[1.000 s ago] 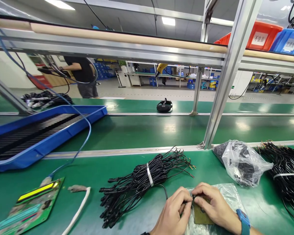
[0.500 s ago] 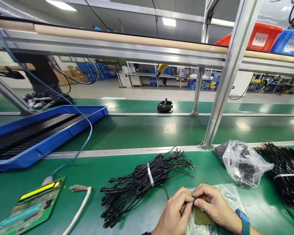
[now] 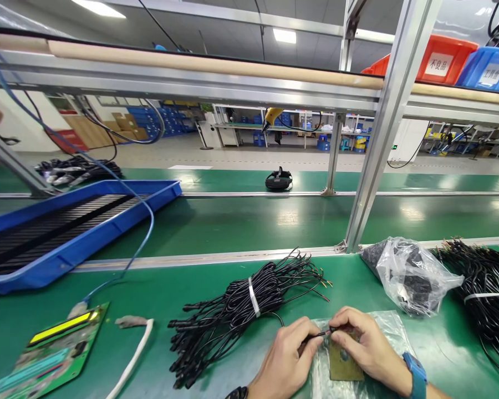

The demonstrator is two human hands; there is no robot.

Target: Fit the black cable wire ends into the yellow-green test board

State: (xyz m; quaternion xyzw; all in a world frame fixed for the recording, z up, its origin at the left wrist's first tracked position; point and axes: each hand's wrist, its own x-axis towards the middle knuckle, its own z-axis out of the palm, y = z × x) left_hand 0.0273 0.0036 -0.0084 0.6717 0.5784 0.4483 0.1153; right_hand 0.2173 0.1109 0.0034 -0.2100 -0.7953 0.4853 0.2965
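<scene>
At the bottom centre my left hand pinches the end of a thin black cable that loops back to a tied bundle of black cables. My right hand, with a blue wristband, grips the cable's tip from the other side, fingers closed on a small part. Both hands hover over a small brownish board lying on a clear plastic bag.
A green circuit board with a lit yellow display and a white cable lie at left. A blue tray sits on the conveyor. A plastic bag of black parts and another cable bundle lie at right.
My hands have drawn slightly apart, showing a short stretch of the cable between them. The person standing behind the far bench has walked off to the left, almost out of view.
</scene>
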